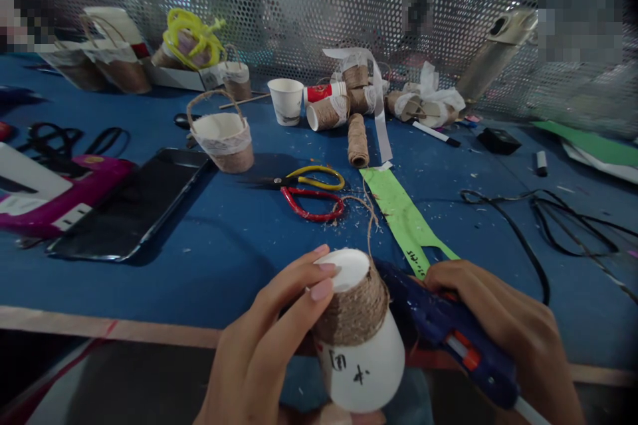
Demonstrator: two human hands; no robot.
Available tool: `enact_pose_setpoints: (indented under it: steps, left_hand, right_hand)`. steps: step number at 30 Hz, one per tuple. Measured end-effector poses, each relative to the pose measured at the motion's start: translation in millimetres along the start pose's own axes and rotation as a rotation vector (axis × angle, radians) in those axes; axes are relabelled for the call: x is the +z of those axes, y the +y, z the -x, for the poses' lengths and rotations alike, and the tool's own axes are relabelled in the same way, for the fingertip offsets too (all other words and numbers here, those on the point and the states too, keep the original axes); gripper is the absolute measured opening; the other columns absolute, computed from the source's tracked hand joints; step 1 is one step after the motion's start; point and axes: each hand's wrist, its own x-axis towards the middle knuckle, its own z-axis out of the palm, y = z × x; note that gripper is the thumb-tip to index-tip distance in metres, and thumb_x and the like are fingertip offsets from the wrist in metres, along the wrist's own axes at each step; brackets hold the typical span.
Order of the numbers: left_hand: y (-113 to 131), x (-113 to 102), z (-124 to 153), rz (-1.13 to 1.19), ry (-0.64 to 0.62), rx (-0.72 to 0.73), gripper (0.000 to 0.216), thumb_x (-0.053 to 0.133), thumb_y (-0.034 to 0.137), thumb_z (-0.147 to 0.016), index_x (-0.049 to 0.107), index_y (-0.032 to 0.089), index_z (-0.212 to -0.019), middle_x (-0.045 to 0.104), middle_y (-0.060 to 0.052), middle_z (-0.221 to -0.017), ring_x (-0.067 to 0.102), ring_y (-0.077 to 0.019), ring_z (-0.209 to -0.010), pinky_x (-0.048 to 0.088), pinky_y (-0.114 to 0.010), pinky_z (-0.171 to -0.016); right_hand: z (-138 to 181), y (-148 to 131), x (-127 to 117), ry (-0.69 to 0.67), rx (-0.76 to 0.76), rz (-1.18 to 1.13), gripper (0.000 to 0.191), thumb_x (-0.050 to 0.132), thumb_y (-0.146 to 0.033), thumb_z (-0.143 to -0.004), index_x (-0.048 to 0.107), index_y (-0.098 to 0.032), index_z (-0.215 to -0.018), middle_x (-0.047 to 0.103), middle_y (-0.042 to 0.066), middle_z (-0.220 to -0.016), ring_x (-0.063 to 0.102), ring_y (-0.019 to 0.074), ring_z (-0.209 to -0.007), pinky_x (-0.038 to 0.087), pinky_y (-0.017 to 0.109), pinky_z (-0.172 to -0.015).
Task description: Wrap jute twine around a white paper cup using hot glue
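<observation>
In my left hand (279, 332) is a white paper cup (366, 372), its round base facing up and away. Brown twine (351, 312) is wound around the part of the cup near that base, and dark marks show on the bare white part. My right hand (503, 325) grips a blue hot glue gun (448, 325) whose tip sits close to the twine at the cup's right side. A loose strand runs from the cup toward the twine spool (357, 141). Beyond the cup lie scissors (312, 192) with one yellow and one red handle.
A phone-like black slab (134, 202) and a magenta device (64, 192) lie at left. A twine-wrapped basket cup (224, 139) stands behind them. Green paper (399, 212) lies ahead, with black cable (528, 232) at right. Several cups and a perforated metal screen (279, 6) line the back.
</observation>
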Motion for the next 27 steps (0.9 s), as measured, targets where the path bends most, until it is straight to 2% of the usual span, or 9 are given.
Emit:
enact_pose_setpoints:
  steps: [7,13,18,22,27]
  left_hand:
    - [-0.2,-2.5,-0.4,-0.019,-0.014,0.009,0.083,0.089,0.044,-0.1,0.051,0.03,-0.172,0.066,-0.008,-0.16,0.064,-0.0291,-0.155,0.055,-0.033,-0.129]
    - [-6.8,-2.2,-2.2,0.053,-0.019,0.009,0.103,0.104,0.044,-0.083,0.051,0.033,-0.171,0.066,-0.005,-0.162,0.066,-0.0324,-0.153,0.058,-0.037,-0.128]
    - [-3.9,-0.5,2.0,0.051,-0.026,0.012,0.094,0.099,0.04,-0.09,0.052,0.036,-0.171,0.063,-0.005,-0.166,0.063,-0.0317,-0.156,0.059,-0.038,-0.127]
    - [-3.7,0.9,3.5,0.092,0.015,-0.066,0.106,0.108,0.042,-0.077,0.055,0.037,-0.169,0.071,-0.005,-0.16,0.07,-0.0324,-0.149,0.065,-0.038,-0.119]
    - [-4.6,-1.9,1.5,-0.001,-0.005,-0.051,0.095,0.098,0.052,-0.088,0.054,0.032,-0.169,0.071,-0.008,-0.162,0.072,-0.0307,-0.147,0.067,-0.032,-0.114]
  right_hand:
    - [4.9,2.8,2.0,-0.035,0.005,0.007,0.012,0.054,-0.028,-0.112,0.064,-0.025,-0.106,0.078,0.004,-0.098,0.078,0.0216,-0.09,0.051,0.03,-0.077]
    - [5.7,3.6,3.2,-0.014,0.007,-0.019,0.009,0.056,-0.028,-0.11,0.064,-0.026,-0.106,0.078,0.002,-0.1,0.079,0.0204,-0.092,0.051,0.03,-0.08]
    - [5.7,3.1,3.7,-0.015,0.008,-0.008,0.013,0.053,-0.027,-0.111,0.064,-0.025,-0.105,0.079,0.004,-0.1,0.079,0.0222,-0.092,0.051,0.031,-0.079]
    - [5.1,2.8,3.7,-0.016,0.005,0.012,0.015,0.05,-0.023,-0.112,0.063,-0.026,-0.106,0.079,0.004,-0.099,0.08,0.0222,-0.091,0.049,0.032,-0.075]
    - [4.9,2.6,3.9,-0.012,-0.004,-0.002,0.015,0.052,-0.023,-0.111,0.065,-0.025,-0.104,0.079,0.005,-0.097,0.08,0.0224,-0.091,0.051,0.032,-0.076]
